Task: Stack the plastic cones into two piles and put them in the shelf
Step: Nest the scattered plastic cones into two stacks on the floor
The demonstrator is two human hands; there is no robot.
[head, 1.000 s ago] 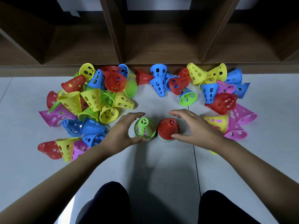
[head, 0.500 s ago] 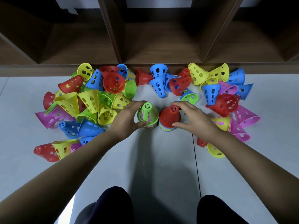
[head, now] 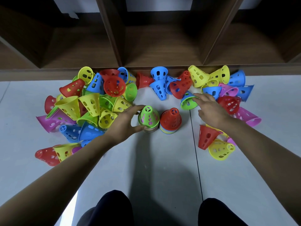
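Observation:
Two upright piles of perforated plastic cones stand side by side on the floor: one topped by a green cone [head: 148, 116], one topped by a red cone [head: 171, 119]. My left hand [head: 125, 123] wraps the left side of the green-topped pile, thumb and fingers around it. My right hand [head: 210, 110] is off the red pile, fingers spread, with its fingertips touching a green cone [head: 187, 101] lying on its side. Loose cones in several colours lie in a left heap [head: 91, 105] and a right heap [head: 226, 93].
A wooden shelf [head: 159, 69] with open compartments runs along the far edge of the floor. A red cone [head: 206, 138] and a yellow cone [head: 220, 150] lie by my right forearm. My knees show at the bottom.
My right hand let go of the red-topped pile and moved right and away to the green cone on its side. My left hand stays on the green-topped pile.

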